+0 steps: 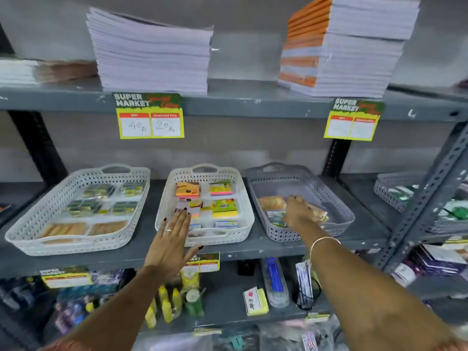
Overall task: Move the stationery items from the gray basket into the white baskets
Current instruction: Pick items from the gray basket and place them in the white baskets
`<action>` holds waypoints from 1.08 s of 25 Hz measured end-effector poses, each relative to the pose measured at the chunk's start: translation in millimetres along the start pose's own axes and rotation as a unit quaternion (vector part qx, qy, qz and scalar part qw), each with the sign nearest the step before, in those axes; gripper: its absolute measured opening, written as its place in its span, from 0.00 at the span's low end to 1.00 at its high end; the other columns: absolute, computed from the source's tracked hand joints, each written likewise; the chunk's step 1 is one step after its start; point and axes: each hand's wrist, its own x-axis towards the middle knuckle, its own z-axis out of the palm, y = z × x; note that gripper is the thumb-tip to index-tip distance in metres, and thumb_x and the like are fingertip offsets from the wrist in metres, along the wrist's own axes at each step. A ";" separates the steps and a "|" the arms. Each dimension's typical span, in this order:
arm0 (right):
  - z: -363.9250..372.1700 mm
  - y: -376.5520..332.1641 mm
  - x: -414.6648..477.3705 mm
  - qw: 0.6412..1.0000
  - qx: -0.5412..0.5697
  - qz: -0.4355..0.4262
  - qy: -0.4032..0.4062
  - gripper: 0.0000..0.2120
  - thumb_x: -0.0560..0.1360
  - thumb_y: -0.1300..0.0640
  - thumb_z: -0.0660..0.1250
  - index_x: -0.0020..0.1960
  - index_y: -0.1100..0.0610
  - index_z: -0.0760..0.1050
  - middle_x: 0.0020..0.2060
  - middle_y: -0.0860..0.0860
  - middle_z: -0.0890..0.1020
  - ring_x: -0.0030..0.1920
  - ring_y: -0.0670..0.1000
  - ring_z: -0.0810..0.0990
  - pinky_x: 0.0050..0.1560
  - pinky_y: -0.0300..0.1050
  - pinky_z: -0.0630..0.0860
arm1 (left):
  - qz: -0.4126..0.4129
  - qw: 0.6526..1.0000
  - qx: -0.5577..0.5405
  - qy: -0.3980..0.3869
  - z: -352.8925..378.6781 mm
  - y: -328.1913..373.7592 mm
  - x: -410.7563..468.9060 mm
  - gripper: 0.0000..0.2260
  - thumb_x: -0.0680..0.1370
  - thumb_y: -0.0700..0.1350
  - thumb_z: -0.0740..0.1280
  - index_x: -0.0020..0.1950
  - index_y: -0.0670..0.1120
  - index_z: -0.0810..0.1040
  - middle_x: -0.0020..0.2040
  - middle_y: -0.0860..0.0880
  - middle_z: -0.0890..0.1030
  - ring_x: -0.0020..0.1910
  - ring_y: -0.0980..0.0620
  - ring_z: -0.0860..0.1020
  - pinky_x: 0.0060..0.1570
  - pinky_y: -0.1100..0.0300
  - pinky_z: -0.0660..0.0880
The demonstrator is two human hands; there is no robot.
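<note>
The gray basket stands at the right of the middle shelf and holds a few packets, among them a tan one. My right hand reaches down into it, fingers curled over the packets; whether it grips one I cannot tell. Beside it the middle white basket holds bright sticky-note pads. My left hand lies flat and open over that basket's front left corner, holding nothing. The left white basket holds green-and-gold packets and tan packets.
Two tall stacks of notebooks sit on the shelf above, with yellow price tags on its edge. Another gray basket stands far right behind a slotted metal upright. The lower shelf carries glue bottles, pens and packets.
</note>
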 end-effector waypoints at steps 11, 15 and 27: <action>35.6 -22.3 51.3 0.983 -0.131 0.035 -0.122 0.30 0.77 0.57 0.63 0.76 0.58 0.58 0.77 0.57 0.58 0.76 0.60 0.59 0.75 0.61 0.56 | -0.028 1.000 0.001 0.005 18.8 -3.5 0.5 0.40 0.75 0.67 0.38 0.70 0.39 0.64 0.69 0.41 0.69 0.69 0.44 0.64 0.69 0.47 0.58; 30.7 -29.0 58.2 0.982 -0.131 0.029 -0.131 0.27 0.74 0.59 0.66 0.72 0.53 0.68 0.76 0.56 0.61 0.76 0.60 0.60 0.75 0.65 0.52 | -0.035 0.999 -0.007 0.003 15.8 -3.4 0.7 0.39 0.75 0.66 0.38 0.69 0.39 0.66 0.67 0.41 0.71 0.68 0.44 0.67 0.67 0.49 0.56; -46.9 -107.5 49.1 0.996 -0.071 -0.056 -0.027 0.33 0.70 0.55 0.71 0.71 0.61 0.64 0.68 0.61 0.68 0.69 0.61 0.68 0.66 0.55 0.73 | -0.012 1.000 0.001 -0.001 7.2 -22.1 -6.2 0.37 0.75 0.66 0.38 0.73 0.41 0.56 0.73 0.43 0.61 0.72 0.48 0.58 0.70 0.48 0.53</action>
